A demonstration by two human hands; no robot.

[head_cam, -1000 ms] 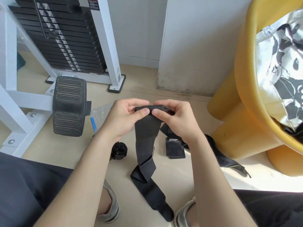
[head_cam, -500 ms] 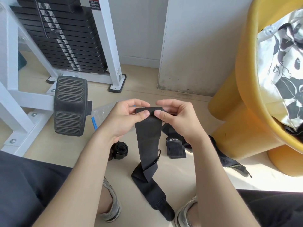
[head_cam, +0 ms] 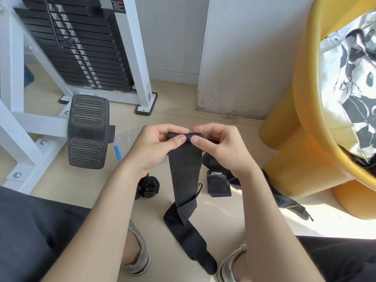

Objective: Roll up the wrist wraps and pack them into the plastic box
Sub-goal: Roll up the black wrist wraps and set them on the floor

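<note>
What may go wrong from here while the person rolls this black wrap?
Only the fingertips of the left hand and right hand pinch the started roll of the wrist wrap; it might slip and unwind.
The wrap is folded over low down; rolled in, this could make a lumpy roll.
Its tail lies beside a shoe and may snag.

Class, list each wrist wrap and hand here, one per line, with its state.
Long black fabric wrist wrap: top end rolled, rest hanging unrolled.
Short black wrist wrap roll: fully rolled, on floor.
Black white-logo wrist wrap: unrolled, on floor.
Left hand: pinches long wrap's roll.
Right hand: pinches it too.
</note>
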